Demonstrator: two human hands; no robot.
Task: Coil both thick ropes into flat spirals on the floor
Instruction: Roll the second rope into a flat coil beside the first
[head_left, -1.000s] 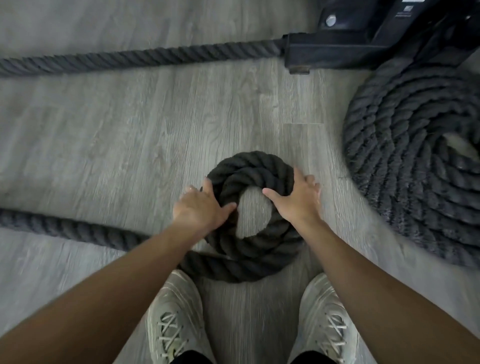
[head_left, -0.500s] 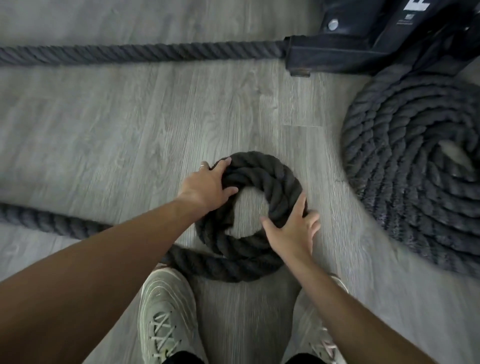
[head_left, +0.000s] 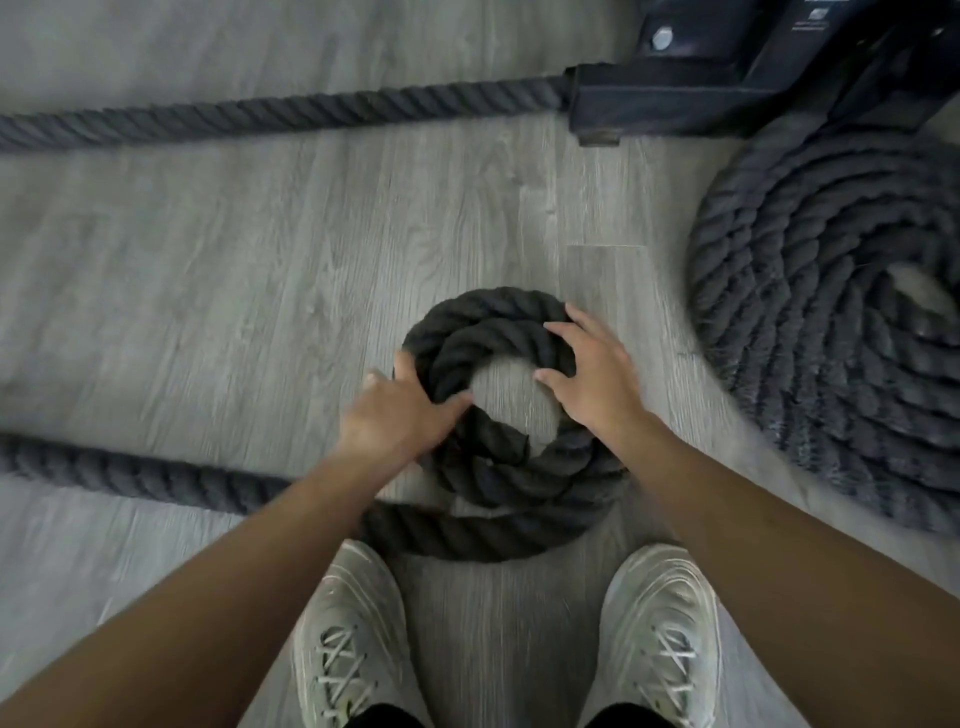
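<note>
So, the loose rope tail (head_left: 130, 475) comes in from 9 o'clock to the small coil (head_left: 498, 415) at centre. Left hand (head_left: 395, 421) grips its 9 o'clock side, right hand (head_left: 587, 379) lies on its 3 o'clock side, fingers spread (finished big coil (head_left: 831, 332) sits further right).

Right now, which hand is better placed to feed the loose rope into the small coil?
Probably the left hand: it grips the small coil's left edge, nearest the loose rope trailing leftward. The right hand rests spread on the far side.
</note>
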